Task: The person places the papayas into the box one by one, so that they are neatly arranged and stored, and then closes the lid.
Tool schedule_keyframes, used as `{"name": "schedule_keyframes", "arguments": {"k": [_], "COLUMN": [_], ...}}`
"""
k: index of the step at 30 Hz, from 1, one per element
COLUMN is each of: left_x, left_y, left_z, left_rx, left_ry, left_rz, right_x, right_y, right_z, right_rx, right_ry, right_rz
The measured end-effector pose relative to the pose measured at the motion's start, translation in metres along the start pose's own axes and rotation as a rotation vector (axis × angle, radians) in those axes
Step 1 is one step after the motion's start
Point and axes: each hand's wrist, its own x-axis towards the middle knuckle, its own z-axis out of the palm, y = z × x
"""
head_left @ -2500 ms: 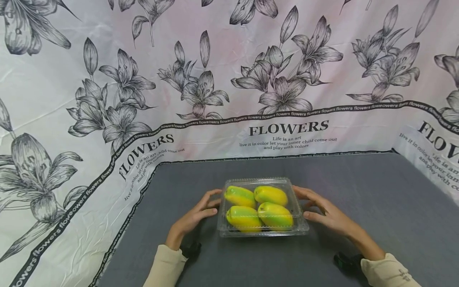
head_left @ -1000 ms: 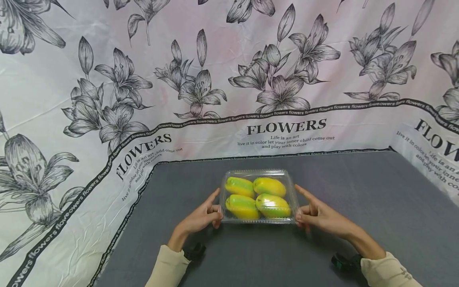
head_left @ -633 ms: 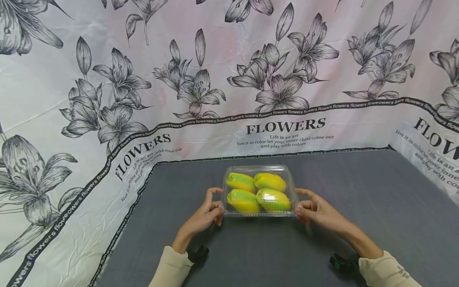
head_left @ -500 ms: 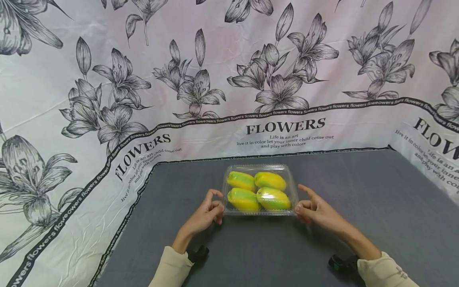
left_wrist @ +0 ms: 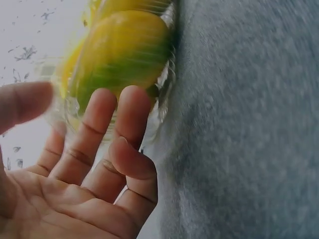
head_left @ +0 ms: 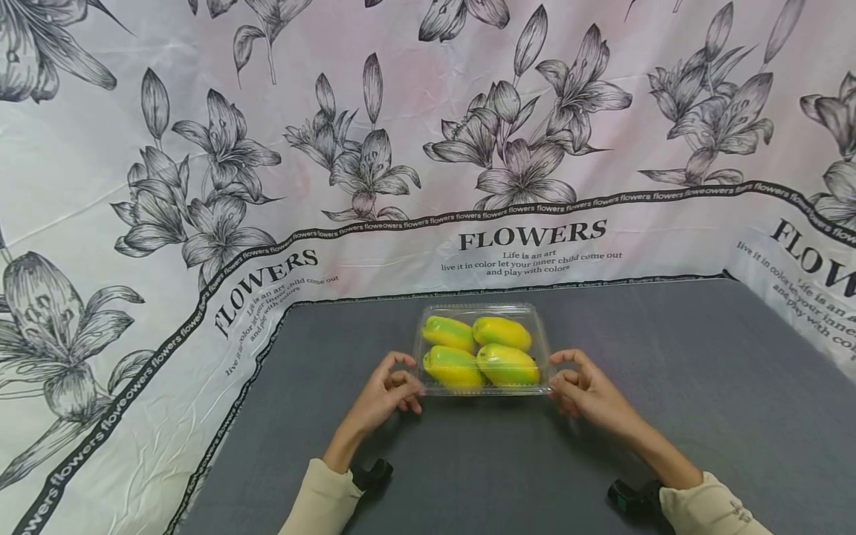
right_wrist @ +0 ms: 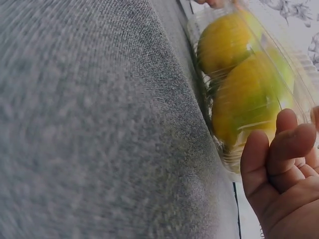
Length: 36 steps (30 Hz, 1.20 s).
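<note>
A clear plastic clamshell box (head_left: pixel 484 388) stands on the dark grey table, its lid down over several yellow-green mangoes (head_left: pixel 508 364). At the box's near left corner is my left hand (head_left: pixel 379 401), fingers loosely bent and fingertips right at the rim. In the left wrist view its palm faces the camera with nothing between thumb and fingers. My right hand (head_left: pixel 591 394) is at the near right corner, thumb tip against the edge. The right wrist view shows its fingers (right_wrist: pixel 255 154) loosely bent in front of the box wall, not wrapped round it.
The grey tabletop (head_left: pixel 488 475) spreads around the box. Behind and to the sides hangs a white cloth (head_left: pixel 401 260) with flower prints and lettering, meeting the table's back edge. A dark wrist camera is strapped to each wrist.
The box of mangoes has moved away from me, toward the back of the table, with both hands following. In the last half second it shifts slightly farther and the left fingers loosen at its corner.
</note>
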Motion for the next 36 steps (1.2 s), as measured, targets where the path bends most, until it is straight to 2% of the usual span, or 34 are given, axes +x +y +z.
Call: {"name": "schedule_keyframes", "arguments": {"k": [4, 7, 11, 17, 21, 24, 30, 36], "left_x": [0.001, 0.002, 0.003, 0.006, 0.006, 0.005, 0.004, 0.003], "left_y": [0.000, 0.001, 0.001, 0.003, 0.004, 0.004, 0.004, 0.005], "left_z": [0.003, 0.006, 0.014, 0.033, 0.041, 0.043, 0.041, 0.041], "left_rx": [-0.029, -0.063, -0.103, -0.054, -0.037, -0.059, -0.101, -0.066], "left_ry": [0.054, 0.080, 0.140, 0.275, 0.331, 0.342, 0.364, 0.383], "left_rz": [-0.046, -0.054, -0.065, -0.079, -0.080, -0.108, -0.168, -0.145], "right_x": [0.001, 0.001, -0.001, -0.001, 0.001, 0.001, 0.001, 0.003], "right_y": [0.003, 0.003, -0.001, -0.008, -0.008, -0.008, -0.007, -0.007], "right_z": [-0.001, 0.001, 0.006, 0.024, 0.032, 0.033, 0.031, 0.034], "right_rx": [0.044, 0.029, -0.029, -0.127, -0.088, -0.056, -0.065, -0.100], "right_ry": [-0.027, -0.005, 0.101, 0.321, 0.408, 0.436, 0.456, 0.464], "right_rz": [-0.043, -0.042, 0.043, 0.183, 0.243, 0.265, 0.294, 0.298]}}
